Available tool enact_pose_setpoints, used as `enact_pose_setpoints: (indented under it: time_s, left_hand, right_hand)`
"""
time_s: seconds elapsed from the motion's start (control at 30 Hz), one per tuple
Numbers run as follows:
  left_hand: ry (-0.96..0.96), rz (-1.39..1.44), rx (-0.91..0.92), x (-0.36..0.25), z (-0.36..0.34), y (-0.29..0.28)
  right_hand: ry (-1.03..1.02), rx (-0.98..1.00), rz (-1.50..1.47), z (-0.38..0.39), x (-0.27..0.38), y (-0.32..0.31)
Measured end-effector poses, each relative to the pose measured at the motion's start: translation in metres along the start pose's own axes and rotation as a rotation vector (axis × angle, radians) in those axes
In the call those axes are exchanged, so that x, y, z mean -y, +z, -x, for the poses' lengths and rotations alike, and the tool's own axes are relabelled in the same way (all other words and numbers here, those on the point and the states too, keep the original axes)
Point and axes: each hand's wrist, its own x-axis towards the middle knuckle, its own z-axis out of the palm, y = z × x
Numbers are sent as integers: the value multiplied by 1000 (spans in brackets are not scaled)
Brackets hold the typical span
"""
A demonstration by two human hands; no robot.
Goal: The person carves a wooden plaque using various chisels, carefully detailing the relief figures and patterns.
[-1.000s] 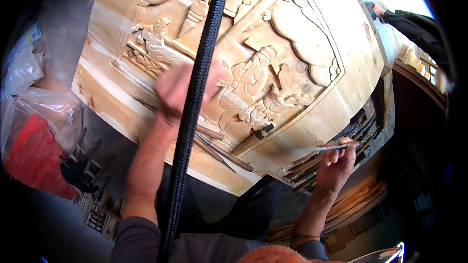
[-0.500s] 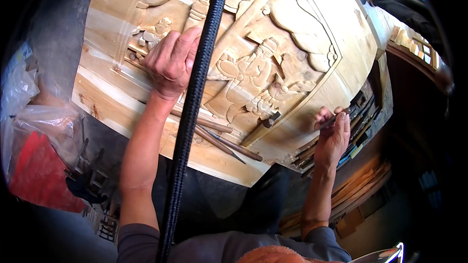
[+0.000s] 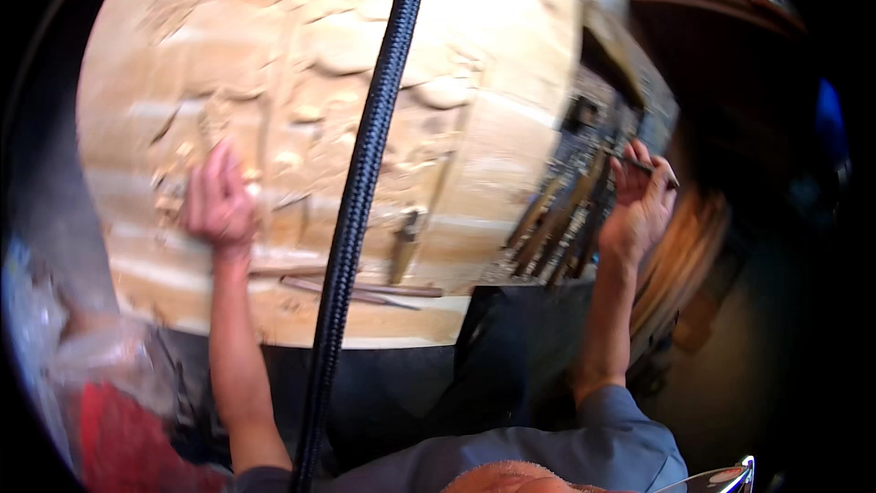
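A large pale wooden panel (image 3: 511, 155) with figures carved in relief fills the middle, blurred by motion. My left hand (image 3: 219, 196) rests over the carving on its left side, fingers curled closed; whatever they may hold is hidden. Out to the right, my right hand (image 3: 637, 210) grips a thin carving chisel (image 3: 659, 172) between thumb and fingers, above the rack side of the bench. Beneath it lies a row of carving tools (image 3: 557, 224) with dark handles. Several loose chisels (image 3: 392, 290) lie along the panel's near edge, and a small mallet-like tool (image 3: 406, 239) lies on the carving.
A black braided cable (image 3: 365, 155) hangs across the view from top to bottom. Plastic bags (image 3: 100, 356) and a red sack (image 3: 128, 438) sit at the lower left. Curved wooden strips (image 3: 684, 265) are stacked at the right.
The view has swung to the right, so the panel appears farther left. My right hand has moved over the tool row, still with the thin chisel. My left hand stays on the carving.
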Motion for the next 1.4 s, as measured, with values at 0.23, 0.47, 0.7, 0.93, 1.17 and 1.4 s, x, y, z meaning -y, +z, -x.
enact_pose_setpoints:
  time_s: [0.23,0.47,0.7,0.93,1.17,1.4]
  left_hand:
    - [-47,41,85,-15,-3,5]
    - [33,-72,46,-17,-13,-2]
    - [46,32,60,-21,-23,-10]
    - [233,169,-73,-91,-27,-42]
    - [222,667,26,-246,-22,0]
    - [165,549,73,-216,-35,43]
  right_hand:
    - [-240,26,116,-49,-6,-41]
    - [-172,41,172,-84,-54,-49]
    - [-181,59,298,-84,-47,-46]
    - [-511,347,455,5,18,37]
    - [87,608,-65,79,8,114]
    - [440,612,-209,61,-18,116]
